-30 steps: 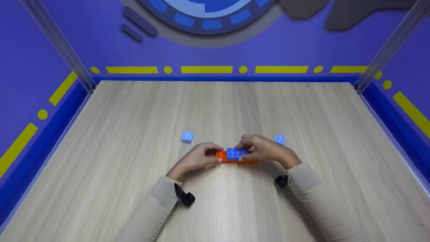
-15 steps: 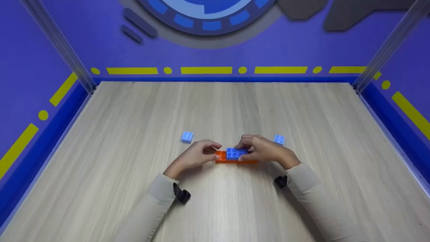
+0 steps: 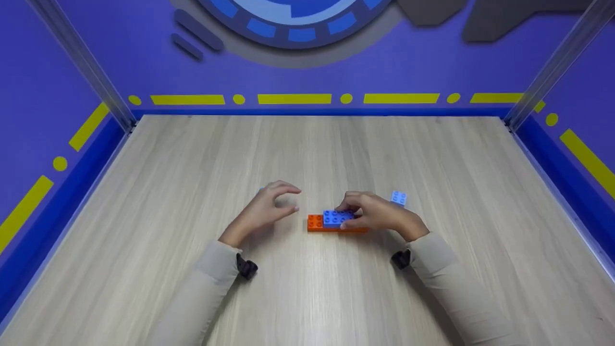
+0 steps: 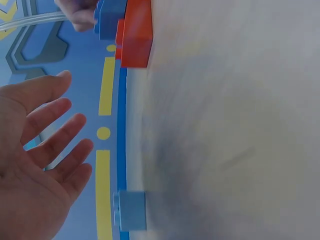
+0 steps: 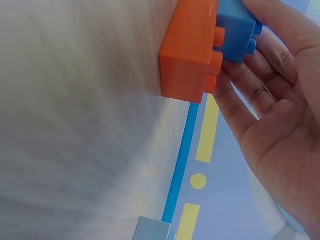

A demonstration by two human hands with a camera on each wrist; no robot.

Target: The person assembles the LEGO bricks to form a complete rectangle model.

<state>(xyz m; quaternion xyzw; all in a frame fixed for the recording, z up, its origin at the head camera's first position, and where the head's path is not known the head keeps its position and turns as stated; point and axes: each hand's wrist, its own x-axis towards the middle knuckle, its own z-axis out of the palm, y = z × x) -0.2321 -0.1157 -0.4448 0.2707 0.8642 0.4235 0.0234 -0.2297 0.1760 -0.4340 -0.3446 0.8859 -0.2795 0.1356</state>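
Observation:
A long orange building brick [image 3: 315, 223] lies on the table, with a blue building brick [image 3: 332, 218] on top of its middle part. My right hand [image 3: 375, 211] pinches the blue brick between thumb and fingers; in the right wrist view orange studs [image 5: 216, 62] show beside it. To the left of the orange brick, my left hand [image 3: 269, 206] is apart from it, holding nothing, thumb and fingers spread. A light blue brick [image 4: 132, 210] stands near the left hand in the left wrist view; in the head view that hand hides nearly all of it.
Another light blue brick [image 3: 399, 197] sits just behind the right hand. The wooden table [image 3: 307, 158] is bounded at the back by a purple wall [image 3: 202, 77] with yellow marks, and by similar walls at both sides.
My left hand has let go of the orange brick's left end and moved left and back, over the left light blue brick. The right hand stays on the blue brick.

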